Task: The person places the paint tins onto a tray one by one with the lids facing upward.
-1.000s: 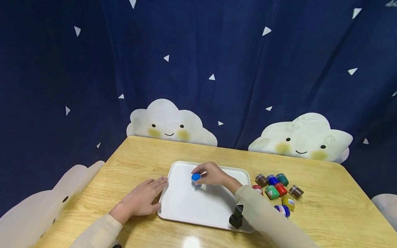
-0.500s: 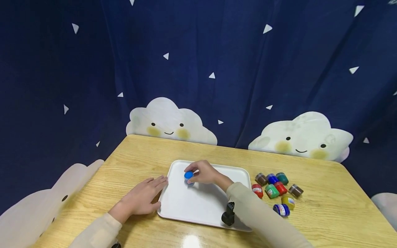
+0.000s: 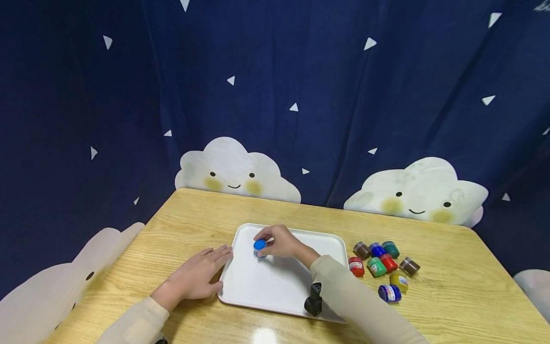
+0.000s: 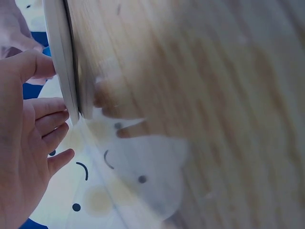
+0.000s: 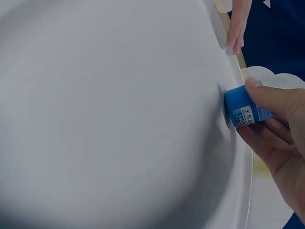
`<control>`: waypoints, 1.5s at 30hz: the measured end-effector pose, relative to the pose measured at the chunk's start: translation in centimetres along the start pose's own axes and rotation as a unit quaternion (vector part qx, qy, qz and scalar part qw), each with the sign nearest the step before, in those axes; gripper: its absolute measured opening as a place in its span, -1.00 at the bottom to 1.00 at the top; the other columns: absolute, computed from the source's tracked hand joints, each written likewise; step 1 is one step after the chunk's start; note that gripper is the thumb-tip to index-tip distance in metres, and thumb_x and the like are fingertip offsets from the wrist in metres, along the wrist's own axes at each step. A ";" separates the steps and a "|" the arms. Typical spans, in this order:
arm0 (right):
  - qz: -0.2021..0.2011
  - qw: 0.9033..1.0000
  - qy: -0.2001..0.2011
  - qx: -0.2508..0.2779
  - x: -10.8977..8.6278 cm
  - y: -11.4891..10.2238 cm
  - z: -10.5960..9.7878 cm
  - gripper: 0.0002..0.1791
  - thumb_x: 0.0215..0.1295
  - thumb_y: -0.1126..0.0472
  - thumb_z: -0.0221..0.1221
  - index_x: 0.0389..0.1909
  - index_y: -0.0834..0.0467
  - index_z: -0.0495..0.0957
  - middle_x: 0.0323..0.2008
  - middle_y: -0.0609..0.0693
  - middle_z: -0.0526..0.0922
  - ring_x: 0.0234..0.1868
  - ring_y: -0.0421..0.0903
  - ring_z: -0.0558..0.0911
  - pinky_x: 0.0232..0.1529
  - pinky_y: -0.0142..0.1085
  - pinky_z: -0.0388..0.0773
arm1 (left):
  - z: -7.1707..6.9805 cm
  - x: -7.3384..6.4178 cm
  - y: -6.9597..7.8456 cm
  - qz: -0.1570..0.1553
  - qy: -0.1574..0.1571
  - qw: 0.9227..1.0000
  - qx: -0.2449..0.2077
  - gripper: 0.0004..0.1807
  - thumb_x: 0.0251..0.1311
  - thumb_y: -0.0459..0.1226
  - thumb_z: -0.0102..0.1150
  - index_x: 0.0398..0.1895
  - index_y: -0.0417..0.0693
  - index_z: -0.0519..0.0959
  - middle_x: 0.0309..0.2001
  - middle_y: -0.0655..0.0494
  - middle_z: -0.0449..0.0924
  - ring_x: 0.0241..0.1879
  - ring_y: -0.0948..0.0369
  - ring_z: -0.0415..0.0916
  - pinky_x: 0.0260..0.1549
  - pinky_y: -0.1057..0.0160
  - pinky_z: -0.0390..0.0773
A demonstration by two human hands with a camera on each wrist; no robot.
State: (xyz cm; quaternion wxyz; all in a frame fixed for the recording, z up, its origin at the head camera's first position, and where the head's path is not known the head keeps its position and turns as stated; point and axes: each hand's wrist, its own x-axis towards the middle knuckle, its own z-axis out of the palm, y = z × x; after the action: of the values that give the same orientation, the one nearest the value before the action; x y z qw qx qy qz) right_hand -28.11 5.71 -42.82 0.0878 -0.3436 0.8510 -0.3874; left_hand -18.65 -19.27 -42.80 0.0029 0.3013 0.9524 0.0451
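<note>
Right hand point(image 3: 281, 242) pinches a blue-capped paint jar point(image 3: 259, 245) between thumb and fingers, jar upright at the far-left part of the white tray point(image 3: 266, 286); contact between its base and the tray floor cannot be confirmed. Left hand point(image 3: 198, 274) has fingers extended and slightly spread, fingertips at the tray's left rim, gripping nothing. Nine other paint jars point(image 3: 376, 267), mixed colours, lie on the desk point(image 3: 455, 286) right of the tray.

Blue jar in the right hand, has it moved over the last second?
Yes: in the head view, the blue jar has moved left over the white tray, closer to its left edge.
</note>
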 end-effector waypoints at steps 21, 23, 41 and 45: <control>0.022 1.000 -0.011 -0.004 -1.7 0.0 -1.8 -0.57 -0.01 0.34 0.40 -0.05 0.30 0.61 -0.12 0.17 0.71 -0.03 0.07 0.69 -0.02 -0.23 0.68 | 0.3 0.0 -0.1 0.003 0.009 1.000 0.001 -0.30 0.12 -0.11 0.10 0.33 -0.24 0.34 0.37 -0.13 0.35 0.39 -0.01 0.29 0.31 -0.09 0.36; 0.017 1.000 -0.017 -0.013 -2.2 0.0 -2.4 -0.58 0.01 0.34 0.38 -0.05 0.33 0.60 -0.11 0.21 0.70 -0.04 0.10 0.69 -0.03 -0.22 0.69 | 0.3 0.0 -0.1 0.003 0.009 1.000 -0.002 -0.30 0.12 -0.12 0.10 0.33 -0.25 0.35 0.37 -0.14 0.35 0.39 -0.01 0.29 0.31 -0.09 0.36; 0.024 0.998 -0.022 -0.044 -6.8 1.1 -7.1 -0.63 0.10 0.27 0.33 -0.08 0.38 0.60 -0.13 0.29 0.69 -0.11 0.12 0.71 -0.10 -0.24 0.70 | 0.2 -0.1 0.0 0.001 0.007 1.000 -0.005 -0.30 0.12 -0.11 0.11 0.34 -0.24 0.34 0.38 -0.12 0.34 0.40 -0.01 0.27 0.32 -0.09 0.34; 0.020 0.998 -0.014 -0.057 -7.8 1.3 -7.9 -0.63 0.10 0.27 0.34 -0.10 0.39 0.61 -0.16 0.30 0.69 -0.15 0.13 0.72 -0.14 -0.26 0.71 | 0.1 -0.1 0.1 0.001 0.007 1.000 -0.005 -0.30 0.12 -0.12 0.11 0.34 -0.24 0.34 0.38 -0.12 0.34 0.40 -0.01 0.27 0.32 -0.09 0.34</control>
State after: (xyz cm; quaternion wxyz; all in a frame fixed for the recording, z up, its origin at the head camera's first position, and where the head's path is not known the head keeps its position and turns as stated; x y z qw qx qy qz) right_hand -26.25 16.18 -39.28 0.0876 -0.3365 0.8768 -0.3321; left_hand -18.54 -19.25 -42.90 -0.0022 0.3021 0.9519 0.0520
